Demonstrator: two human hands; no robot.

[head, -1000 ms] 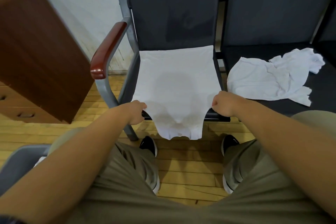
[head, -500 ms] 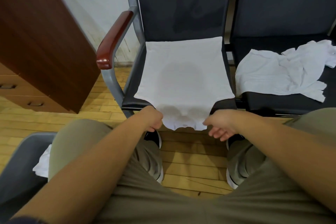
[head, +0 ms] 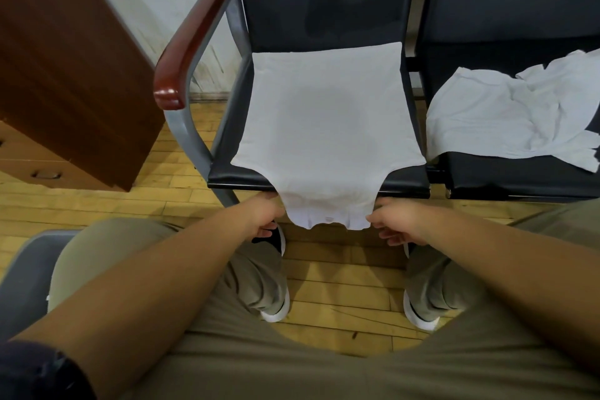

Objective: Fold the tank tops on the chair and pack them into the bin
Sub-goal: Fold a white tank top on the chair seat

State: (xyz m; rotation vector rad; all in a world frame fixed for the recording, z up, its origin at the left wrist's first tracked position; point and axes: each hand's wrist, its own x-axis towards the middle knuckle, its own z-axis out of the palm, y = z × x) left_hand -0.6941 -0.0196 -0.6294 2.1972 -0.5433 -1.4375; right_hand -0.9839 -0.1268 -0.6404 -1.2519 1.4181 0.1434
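A white tank top (head: pixel 324 127) lies spread flat on the black seat of the chair (head: pixel 406 180), its strap end hanging over the front edge. My left hand (head: pixel 264 216) pinches the left strap end below the seat edge. My right hand (head: pixel 394 221) pinches the right strap end, its other fingers loosely spread. A second white tank top (head: pixel 506 110) lies crumpled on the neighbouring seat to the right. The grey bin (head: pixel 26 273) shows at the lower left, mostly behind my left thigh and arm.
A brown wooden cabinet (head: pixel 65 68) stands at the left, close to the chair's red-brown armrest (head: pixel 185 52). My knees and shoes are over the wooden floor (head: pixel 341 286) just in front of the chair.
Both hands slid down from the armhole edges at the seat front to the hanging strap ends and came closer together. The camera view shifted closer and lower.
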